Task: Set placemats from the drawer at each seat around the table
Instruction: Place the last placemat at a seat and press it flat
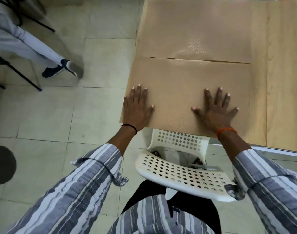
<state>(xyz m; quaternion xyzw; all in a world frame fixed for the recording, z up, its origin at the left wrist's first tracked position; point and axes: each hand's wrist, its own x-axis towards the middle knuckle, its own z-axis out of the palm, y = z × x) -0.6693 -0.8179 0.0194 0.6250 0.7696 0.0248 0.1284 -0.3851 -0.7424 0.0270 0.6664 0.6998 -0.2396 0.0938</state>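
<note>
A tan, dotted placemat (pixel 178 85) lies flat at the near end of the light wooden table (pixel 282 65). My left hand (pixel 136 108) presses flat on its near left corner with straight fingers. My right hand (pixel 217 110) lies spread flat on its near right part. A second tan placemat (pixel 195 27) lies just beyond it, edge to edge. The near mat's left edge runs along the table's left edge.
A white perforated plastic chair (pixel 178 173) stands between me and the table's near edge. On the tiled floor at left, another person's leg and dark shoe (pixel 60 68) sit by black metal chair legs (pixel 17 73). A dark round patch (pixel 2 164) marks the floor.
</note>
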